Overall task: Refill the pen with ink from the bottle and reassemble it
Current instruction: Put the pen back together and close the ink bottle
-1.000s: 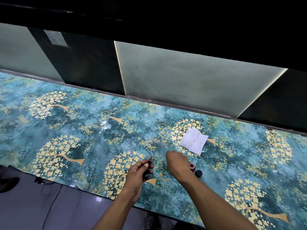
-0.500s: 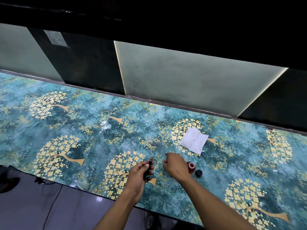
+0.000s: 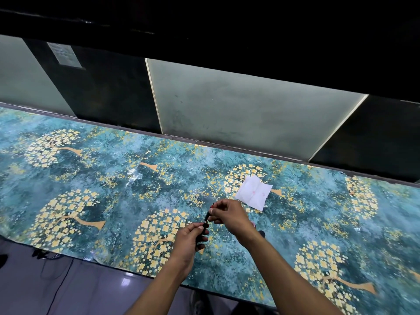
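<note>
The pen (image 3: 206, 218) hangs above the counter (image 3: 113, 201), long axis from 7 toward 1 o'clock; the left hand (image 3: 189, 243) pinches its lower end, the right hand (image 3: 229, 215) pinches the upper part, so each grip holds it; the ink bottle (image 3: 253, 223), at 4 o'clock behind the right wrist, is mostly hidden, contents unreadable; probably joining the halves.

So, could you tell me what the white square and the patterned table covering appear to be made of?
White square: probably tissue or thin paper, matte, with fold creases and faint pink stains. Table covering: likely glossy vinyl or laminated print; it shows glare streaks.
</note>
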### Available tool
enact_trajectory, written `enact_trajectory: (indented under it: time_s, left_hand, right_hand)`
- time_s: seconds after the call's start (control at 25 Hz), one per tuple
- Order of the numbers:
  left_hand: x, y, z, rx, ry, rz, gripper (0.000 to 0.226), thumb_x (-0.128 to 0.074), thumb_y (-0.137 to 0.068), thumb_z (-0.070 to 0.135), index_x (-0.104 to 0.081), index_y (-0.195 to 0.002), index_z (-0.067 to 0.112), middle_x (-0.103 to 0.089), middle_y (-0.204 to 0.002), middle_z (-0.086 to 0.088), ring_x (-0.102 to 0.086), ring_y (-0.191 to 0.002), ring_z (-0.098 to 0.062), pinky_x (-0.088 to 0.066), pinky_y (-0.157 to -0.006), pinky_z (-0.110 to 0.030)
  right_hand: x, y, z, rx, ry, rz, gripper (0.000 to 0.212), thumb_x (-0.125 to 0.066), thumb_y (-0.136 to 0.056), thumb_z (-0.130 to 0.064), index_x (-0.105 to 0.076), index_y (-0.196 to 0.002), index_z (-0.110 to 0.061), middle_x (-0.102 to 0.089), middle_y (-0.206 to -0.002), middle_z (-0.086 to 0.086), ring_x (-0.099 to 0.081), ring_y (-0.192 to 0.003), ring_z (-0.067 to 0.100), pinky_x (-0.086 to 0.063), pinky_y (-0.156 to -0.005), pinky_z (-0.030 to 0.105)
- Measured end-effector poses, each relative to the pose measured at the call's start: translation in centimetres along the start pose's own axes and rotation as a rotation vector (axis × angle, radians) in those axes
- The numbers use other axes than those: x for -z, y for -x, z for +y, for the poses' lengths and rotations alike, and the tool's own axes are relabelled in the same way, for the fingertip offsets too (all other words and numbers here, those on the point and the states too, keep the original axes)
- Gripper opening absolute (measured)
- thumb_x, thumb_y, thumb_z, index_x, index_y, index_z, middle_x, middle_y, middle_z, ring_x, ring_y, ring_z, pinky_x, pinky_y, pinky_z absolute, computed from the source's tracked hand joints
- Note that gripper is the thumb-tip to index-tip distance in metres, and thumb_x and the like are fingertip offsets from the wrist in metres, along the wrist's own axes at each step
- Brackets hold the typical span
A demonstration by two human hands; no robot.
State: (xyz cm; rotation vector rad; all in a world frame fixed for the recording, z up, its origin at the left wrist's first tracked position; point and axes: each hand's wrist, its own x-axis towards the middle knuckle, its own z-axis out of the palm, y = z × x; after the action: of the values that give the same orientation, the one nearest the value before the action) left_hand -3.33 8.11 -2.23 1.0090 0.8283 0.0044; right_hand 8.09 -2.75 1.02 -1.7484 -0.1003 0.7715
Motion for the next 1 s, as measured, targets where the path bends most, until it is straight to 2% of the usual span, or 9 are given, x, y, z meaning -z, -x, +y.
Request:
enact_trajectory:
  time_s: [0.12, 0.28, 0.6, 0.88, 1.0]
  left_hand:
    - [-0.3, 0.5, 0.1, -0.011, -0.016, -0.007, 0.018, -0.051, -0.099, 0.004, -0.069, -0.098, 0.002, -0.067, -0.078, -0.010, -0.057, -0.062, -0.017, -0.041, -0.061, -0.030]
    - [-0.1, 1.1, -0.4, -0.006, -0.010, -0.009, 0.017, -0.051, -0.099, 0.002, -0.068, -0.096, 0.004, -0.067, -0.077, -0.009, -0.057, -0.062, -0.018, -0.041, -0.061, -0.030]
    - [-0.3, 1.1, -1.1, -0.010, 0.010, -0.024, 0.016, -0.052, -0.098, 0.004, -0.068, -0.099, 0.002, -0.069, -0.077, -0.009, -0.059, -0.062, -0.017, -0.043, -0.060, -0.029]
    - [-0.1, 1.7, -2.0, -0.016, 0.011, -0.031, 0.019, -0.053, -0.098, 0.005, -0.070, -0.101, -0.001, -0.069, -0.077, -0.010, -0.060, -0.063, -0.018, -0.043, -0.057, -0.028]
    - [-0.4, 2.0, -1.9, -0.018, 0.026, -0.046, 0.019, -0.053, -0.098, 0.006, -0.071, -0.100, -0.001, -0.069, -0.075, -0.009, -0.060, -0.062, -0.017, -0.042, -0.058, -0.028]
  right_hand:
    - [0.5, 0.5, 0.1, 0.011, -0.004, 0.022, 0.011, -0.070, -0.093, -0.009, -0.067, -0.096, 0.002, -0.076, -0.081, 0.010, -0.077, -0.078, 0.021, -0.056, -0.067, 0.028]
    - [0.6, 1.2, 0.4, 0.020, 0.040, -0.011, 0.014, -0.071, -0.092, -0.009, -0.067, -0.098, 0.002, -0.076, -0.082, 0.010, -0.077, -0.077, 0.020, -0.058, -0.069, 0.029]
    - [1.2, 1.8, 1.1, 0.092, 0.167, -0.049, 0.003, -0.073, -0.090, -0.012, -0.075, -0.092, -0.010, -0.078, -0.079, 0.007, -0.075, -0.076, 0.017, -0.056, -0.073, 0.031]
    - [0.6, 2.6, 1.8, 0.091, 0.279, 0.003, 0.017, -0.080, -0.086, -0.025, -0.072, -0.079, -0.013, -0.073, -0.071, 0.000, -0.070, -0.063, 0.008, -0.055, -0.067, 0.033]
    - [0.7, 2.8, 1.7, 0.091, 0.282, 0.029, 0.024, -0.081, -0.085, -0.031, -0.070, -0.077, -0.011, -0.074, -0.073, 0.003, -0.066, -0.061, 0.008, -0.056, -0.067, 0.034]
